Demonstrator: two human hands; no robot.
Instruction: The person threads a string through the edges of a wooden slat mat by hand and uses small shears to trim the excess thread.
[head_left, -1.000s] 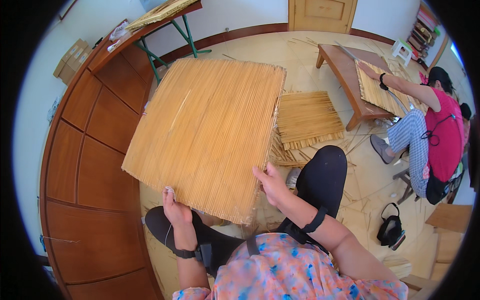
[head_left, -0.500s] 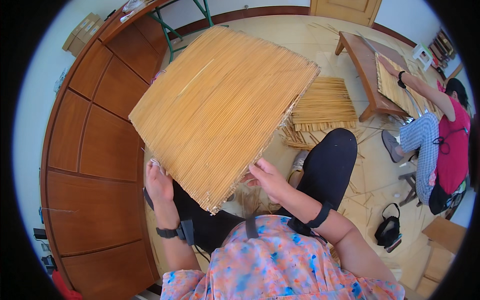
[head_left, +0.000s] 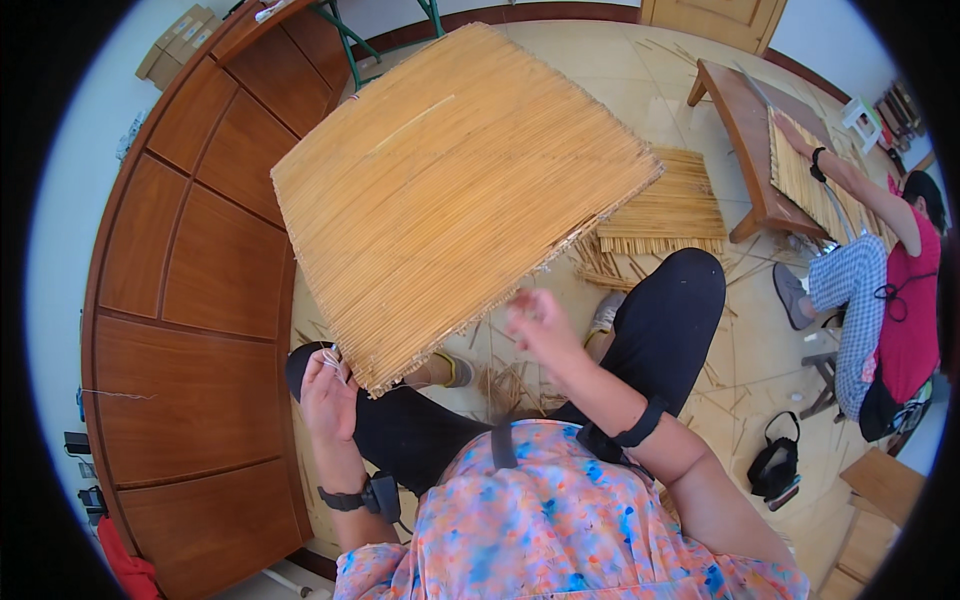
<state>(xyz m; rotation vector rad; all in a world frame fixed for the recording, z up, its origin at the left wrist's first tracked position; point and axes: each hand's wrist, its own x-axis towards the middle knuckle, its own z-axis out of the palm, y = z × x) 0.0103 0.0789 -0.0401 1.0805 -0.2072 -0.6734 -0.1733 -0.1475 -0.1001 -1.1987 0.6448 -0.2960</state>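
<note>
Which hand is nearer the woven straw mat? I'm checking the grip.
Left. The left hand grips the woven straw mat at its lower corner; the right hand hovers blurred just below its edge.

- Cardboard boxes (head_left: 178,42): brown, flattened or stacked, at the upper left, on the floor against the pale wall behind the curved wooden counter (head_left: 190,280).
- Small white and pale green packet (head_left: 272,10): on the counter's top at the upper edge, partly cut off.
- No signs or screens can be made out.
</note>
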